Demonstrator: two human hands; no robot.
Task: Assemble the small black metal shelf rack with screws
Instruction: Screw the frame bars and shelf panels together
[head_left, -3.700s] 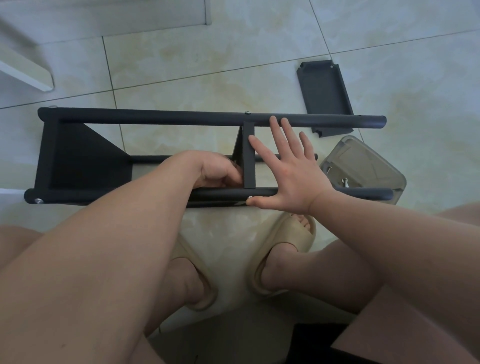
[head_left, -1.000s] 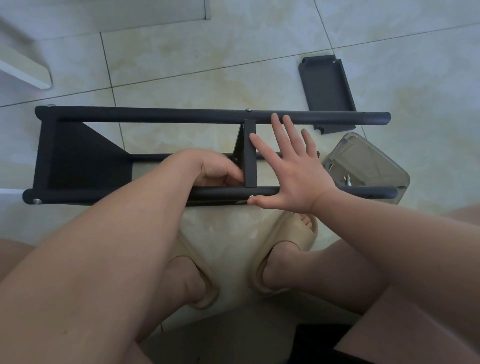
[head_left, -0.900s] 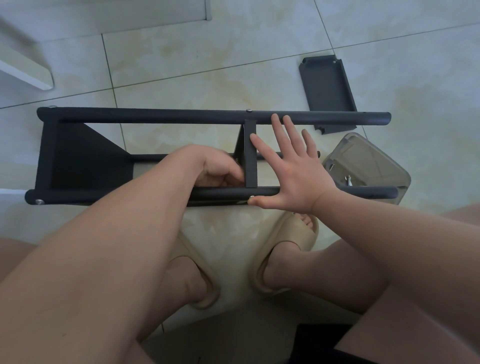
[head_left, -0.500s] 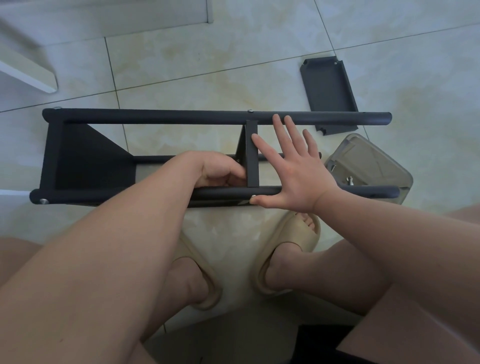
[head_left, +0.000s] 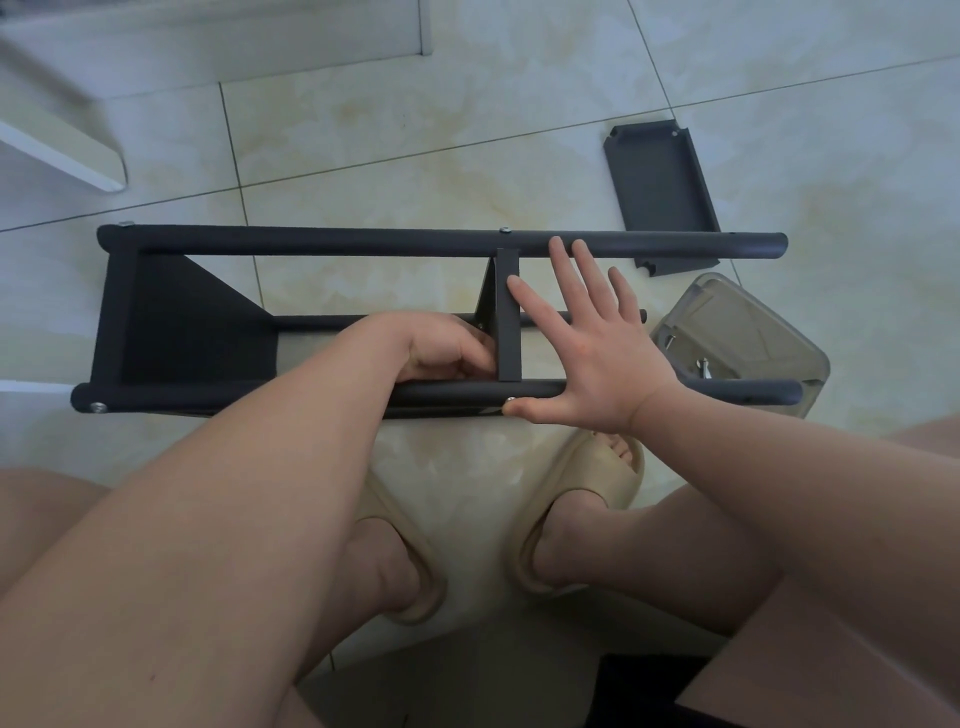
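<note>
Nearest the camera, the rack (head_left: 322, 241) lies on its side across the floor tiles (head_left: 415, 130), and the right hand (head_left: 592, 353) presses flat against its middle shelf (head_left: 508, 322), fingers spread, gripping nothing. Left of that shelf the left hand (head_left: 441, 348) curls inside the frame; what it pinches is hidden. Beyond the rack's far rail lies a loose shelf panel (head_left: 660, 187).

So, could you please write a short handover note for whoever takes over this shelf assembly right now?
Left hand: curled inside the black metal rack frame, at the middle shelf panel; what it holds is hidden.
Right hand: open, flat, bracing that panel and the near tube.
Done: end panel fixed; middle panel screws in place.
Left: loose black shelf panel on the floor; hardware in the clear plastic box.
</note>
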